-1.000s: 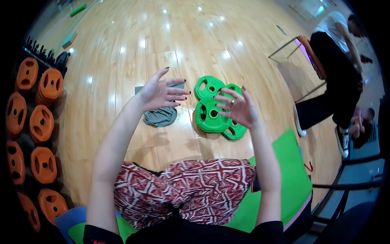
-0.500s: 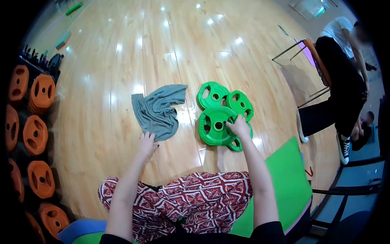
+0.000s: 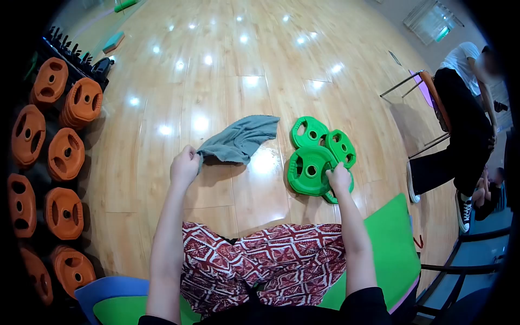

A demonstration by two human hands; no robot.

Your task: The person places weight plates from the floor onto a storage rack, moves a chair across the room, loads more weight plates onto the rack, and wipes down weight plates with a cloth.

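My left hand (image 3: pixel 185 162) is closed on the near left corner of a grey-green cloth (image 3: pixel 241 140), which is partly lifted and stretches to the right over the wooden floor. My right hand (image 3: pixel 338 177) is closed round the right grip of the front green weight plate (image 3: pixel 304 170), which is tilted a little and overlaps another plate beneath it. Behind it lie two more green plates, one at the back left (image 3: pixel 309 130) and one at the back right (image 3: pixel 341 146).
Orange weight plates (image 3: pixel 65 212) hang on a rack at the left. A green mat (image 3: pixel 390 244) lies at the lower right. A person (image 3: pixel 460 114) sits on a chair (image 3: pixel 428 89) at the right; another person is partly visible behind.
My left hand has taken hold of the cloth and pulled its near part up and to the left. My right hand has closed on the front plate's grip. The view has shifted left.
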